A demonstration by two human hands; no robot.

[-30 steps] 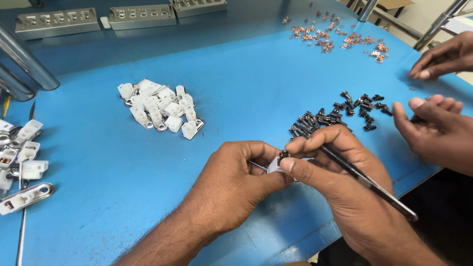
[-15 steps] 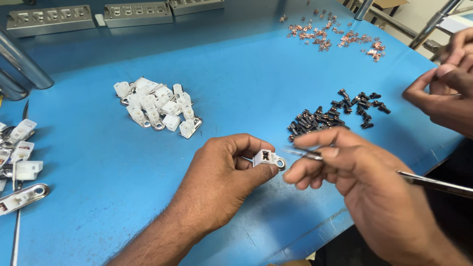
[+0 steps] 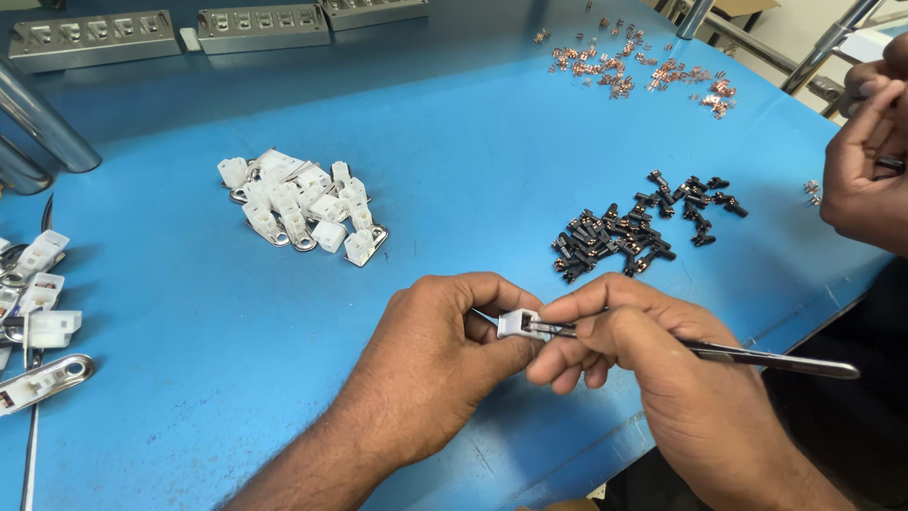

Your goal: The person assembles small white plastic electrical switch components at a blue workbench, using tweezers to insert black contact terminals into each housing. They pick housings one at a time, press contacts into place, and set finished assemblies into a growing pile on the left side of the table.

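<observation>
The left hand (image 3: 430, 355) has its fingers (image 3: 492, 293) clenched round a small white plastic housing (image 3: 518, 324), held just above the blue desk (image 3: 473, 142) near its front edge. The right hand (image 3: 653, 369) pinches metal tweezers (image 3: 757, 356), whose tips touch the housing's open face. Beyond lie a heap of small black parts (image 3: 634, 227), a pile of white housings (image 3: 303, 203) and scattered copper pieces (image 3: 643, 71). Another person's hand (image 3: 865, 161) works at the right edge.
</observation>
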